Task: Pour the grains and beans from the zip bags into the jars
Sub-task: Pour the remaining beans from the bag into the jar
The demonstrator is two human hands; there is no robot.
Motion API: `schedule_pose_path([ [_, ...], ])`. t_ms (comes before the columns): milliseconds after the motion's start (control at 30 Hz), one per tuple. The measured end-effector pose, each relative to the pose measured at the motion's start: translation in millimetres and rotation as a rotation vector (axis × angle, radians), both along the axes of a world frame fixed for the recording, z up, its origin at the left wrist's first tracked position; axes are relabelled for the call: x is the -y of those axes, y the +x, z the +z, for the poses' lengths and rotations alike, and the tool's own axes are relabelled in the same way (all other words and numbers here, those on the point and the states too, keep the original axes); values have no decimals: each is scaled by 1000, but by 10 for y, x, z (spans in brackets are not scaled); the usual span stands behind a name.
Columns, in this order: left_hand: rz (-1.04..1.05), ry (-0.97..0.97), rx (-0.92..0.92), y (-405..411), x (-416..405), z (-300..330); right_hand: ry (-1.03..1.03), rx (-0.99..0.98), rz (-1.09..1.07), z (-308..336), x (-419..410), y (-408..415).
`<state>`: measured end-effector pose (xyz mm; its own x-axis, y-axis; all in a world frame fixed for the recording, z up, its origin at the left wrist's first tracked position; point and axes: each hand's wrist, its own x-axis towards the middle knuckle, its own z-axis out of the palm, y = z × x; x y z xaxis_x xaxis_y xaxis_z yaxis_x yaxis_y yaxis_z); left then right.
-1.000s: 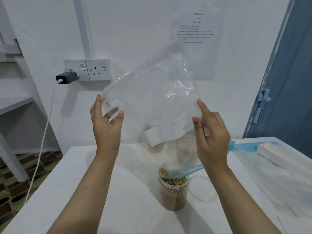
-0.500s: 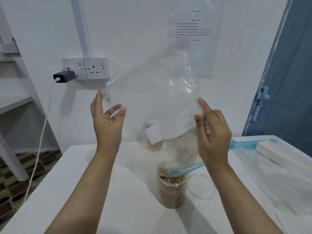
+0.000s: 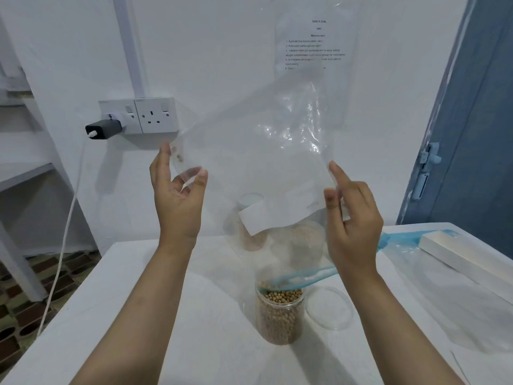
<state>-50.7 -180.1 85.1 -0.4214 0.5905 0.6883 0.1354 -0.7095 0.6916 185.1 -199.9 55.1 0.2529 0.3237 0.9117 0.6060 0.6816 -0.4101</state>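
A large clear zip bag (image 3: 258,162) hangs upside down over an open plastic jar (image 3: 279,315) full of tan beans. Its blue zip mouth (image 3: 299,276) dips into the jar's opening. My left hand (image 3: 177,201) pinches the bag's upper left corner, where two or three beans still sit. My right hand (image 3: 352,212) pinches the bag's right edge between thumb and fingers. The bag carries a white label (image 3: 266,215) and looks almost empty. Behind the bag a second jar (image 3: 249,218) shows dimly through the plastic.
A clear jar lid (image 3: 329,308) lies on the white table (image 3: 138,301) right of the jar. Another flat zip bag (image 3: 444,287) and a white box (image 3: 466,251) lie at the right. A wall socket with a black charger (image 3: 104,129) is behind, a blue door (image 3: 477,134) at right.
Both hands keep their hold on the bag and stay almost still. The view has shifted slightly, nothing else moved.
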Motion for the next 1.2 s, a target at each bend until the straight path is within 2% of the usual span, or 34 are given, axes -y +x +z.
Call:
schedule_pose_path([
  [567,-68,12,49,5,-23,53,-54,-72,24,-115,70,21],
  [733,-29,29,-4,27,-36,58,-65,-93,37,-137,91,29],
  [1200,-21,10,-13,35,9,67,-39,-74,78,-107,43,15],
])
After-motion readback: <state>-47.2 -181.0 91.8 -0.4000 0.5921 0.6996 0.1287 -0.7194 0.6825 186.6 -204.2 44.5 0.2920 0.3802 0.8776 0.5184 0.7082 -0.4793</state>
